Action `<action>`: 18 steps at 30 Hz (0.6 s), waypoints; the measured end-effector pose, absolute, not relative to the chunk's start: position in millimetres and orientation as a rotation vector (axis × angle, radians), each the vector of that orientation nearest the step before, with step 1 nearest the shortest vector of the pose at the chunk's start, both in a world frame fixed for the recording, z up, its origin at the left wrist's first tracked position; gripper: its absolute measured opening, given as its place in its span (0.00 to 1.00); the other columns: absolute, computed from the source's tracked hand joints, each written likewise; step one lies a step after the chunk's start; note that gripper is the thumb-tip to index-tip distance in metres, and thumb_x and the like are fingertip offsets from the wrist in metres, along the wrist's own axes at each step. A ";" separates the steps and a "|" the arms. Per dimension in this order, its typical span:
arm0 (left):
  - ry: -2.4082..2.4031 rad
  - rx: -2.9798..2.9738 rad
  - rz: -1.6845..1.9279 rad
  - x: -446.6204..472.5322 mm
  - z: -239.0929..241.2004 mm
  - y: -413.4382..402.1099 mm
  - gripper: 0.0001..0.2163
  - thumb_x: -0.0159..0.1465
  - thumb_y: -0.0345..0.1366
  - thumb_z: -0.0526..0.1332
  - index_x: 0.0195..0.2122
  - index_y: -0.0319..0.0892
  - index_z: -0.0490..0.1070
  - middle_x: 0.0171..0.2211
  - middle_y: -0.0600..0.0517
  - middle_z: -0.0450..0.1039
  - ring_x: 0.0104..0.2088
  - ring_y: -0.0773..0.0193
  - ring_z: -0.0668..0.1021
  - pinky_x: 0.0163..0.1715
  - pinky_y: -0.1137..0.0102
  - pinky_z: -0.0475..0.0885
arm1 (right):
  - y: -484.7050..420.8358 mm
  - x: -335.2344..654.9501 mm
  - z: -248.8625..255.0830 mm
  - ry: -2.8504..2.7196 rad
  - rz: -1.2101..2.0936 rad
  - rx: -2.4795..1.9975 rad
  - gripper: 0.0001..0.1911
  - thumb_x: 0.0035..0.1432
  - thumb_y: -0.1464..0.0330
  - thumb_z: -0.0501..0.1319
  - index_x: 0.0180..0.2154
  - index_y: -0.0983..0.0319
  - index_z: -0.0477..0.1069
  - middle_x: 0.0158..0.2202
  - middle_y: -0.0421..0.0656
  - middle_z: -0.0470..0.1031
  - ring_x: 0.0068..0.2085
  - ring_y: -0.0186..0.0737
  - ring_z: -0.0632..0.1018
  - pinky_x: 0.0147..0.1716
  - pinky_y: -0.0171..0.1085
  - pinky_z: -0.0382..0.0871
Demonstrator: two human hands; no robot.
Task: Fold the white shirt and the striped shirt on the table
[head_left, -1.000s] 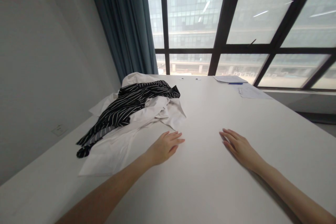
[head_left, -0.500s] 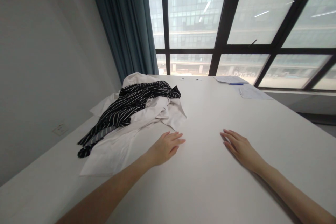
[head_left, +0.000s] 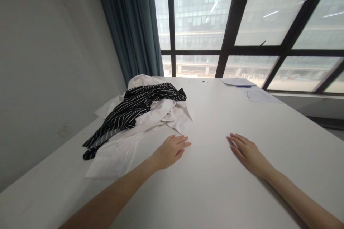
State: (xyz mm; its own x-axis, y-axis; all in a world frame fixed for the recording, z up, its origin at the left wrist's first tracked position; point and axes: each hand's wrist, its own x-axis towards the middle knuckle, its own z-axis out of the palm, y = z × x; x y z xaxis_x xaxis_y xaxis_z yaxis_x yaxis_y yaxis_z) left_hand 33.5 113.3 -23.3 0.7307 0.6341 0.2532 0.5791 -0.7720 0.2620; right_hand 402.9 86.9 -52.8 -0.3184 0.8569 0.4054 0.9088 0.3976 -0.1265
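Observation:
My left hand (head_left: 172, 150) rests on the white table (head_left: 206, 182) with its fingers stretched out and nothing in it. Just beyond and to the left of it lies a crumpled heap of clothes. White garments (head_left: 153, 120) make up its lower part, with a black garment with white stripes (head_left: 134, 105) across the top. How the garments are cut is hidden in the folds. My right hand (head_left: 248, 152) lies on the table farther right, fingers extended, holding nothing and apart from the clothes.
Sheets of paper (head_left: 262, 96) and a blue pen (head_left: 244, 86) lie at the far right of the table. Behind stand a dark-framed window (head_left: 196, 52) and a blue curtain (head_left: 134, 25). A wall (head_left: 48, 78) with a socket (head_left: 65, 131) borders the left side.
The whole view has shifted slightly to the right. My hands and the clothes keep the same places on the table.

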 end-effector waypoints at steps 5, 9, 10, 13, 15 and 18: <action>0.975 2.771 0.495 33.4 -22.9 113.2 0.20 0.66 0.27 0.52 0.58 0.48 0.66 0.61 0.48 0.65 0.62 0.59 0.67 0.61 0.55 0.59 | 85.9 402.9 -52.0 -2.260 -0.159 -1.528 0.22 0.67 0.59 0.49 0.55 0.60 0.69 0.58 0.51 0.71 0.59 0.50 0.70 0.56 0.52 0.66; 0.972 2.780 0.496 33.6 -23.2 113.6 0.20 0.66 0.27 0.52 0.58 0.47 0.66 0.61 0.47 0.66 0.62 0.59 0.67 0.61 0.55 0.59 | 84.8 401.2 -49.5 -2.241 -0.140 -1.553 0.21 0.67 0.59 0.49 0.55 0.59 0.69 0.58 0.51 0.71 0.59 0.51 0.70 0.56 0.53 0.67; 0.974 2.780 0.494 33.8 -22.8 113.6 0.20 0.66 0.27 0.52 0.58 0.47 0.66 0.61 0.47 0.66 0.62 0.59 0.67 0.61 0.55 0.60 | 84.5 400.6 -48.6 -2.239 -0.136 -1.561 0.21 0.67 0.59 0.49 0.55 0.60 0.69 0.58 0.51 0.71 0.59 0.51 0.70 0.55 0.53 0.67; 0.982 2.772 0.477 34.6 -21.1 113.3 0.19 0.66 0.27 0.52 0.57 0.46 0.67 0.61 0.47 0.66 0.62 0.58 0.67 0.61 0.54 0.60 | 83.7 399.4 -46.6 -2.243 -0.129 -1.576 0.22 0.68 0.59 0.48 0.55 0.60 0.69 0.58 0.51 0.71 0.59 0.51 0.70 0.56 0.53 0.66; 0.980 2.769 0.476 34.8 -20.2 113.0 0.19 0.66 0.26 0.52 0.57 0.46 0.67 0.61 0.47 0.66 0.62 0.58 0.67 0.61 0.54 0.60 | 83.6 399.5 -46.5 -2.246 -0.131 -1.575 0.21 0.68 0.59 0.48 0.55 0.60 0.69 0.58 0.51 0.71 0.59 0.50 0.70 0.56 0.53 0.66; 0.978 2.766 0.492 34.5 -19.8 113.0 0.20 0.65 0.26 0.53 0.57 0.47 0.67 0.61 0.47 0.66 0.61 0.59 0.67 0.61 0.55 0.60 | 84.1 400.6 -48.2 -2.248 -0.141 -1.562 0.21 0.67 0.59 0.49 0.55 0.60 0.69 0.58 0.51 0.71 0.60 0.50 0.70 0.56 0.52 0.66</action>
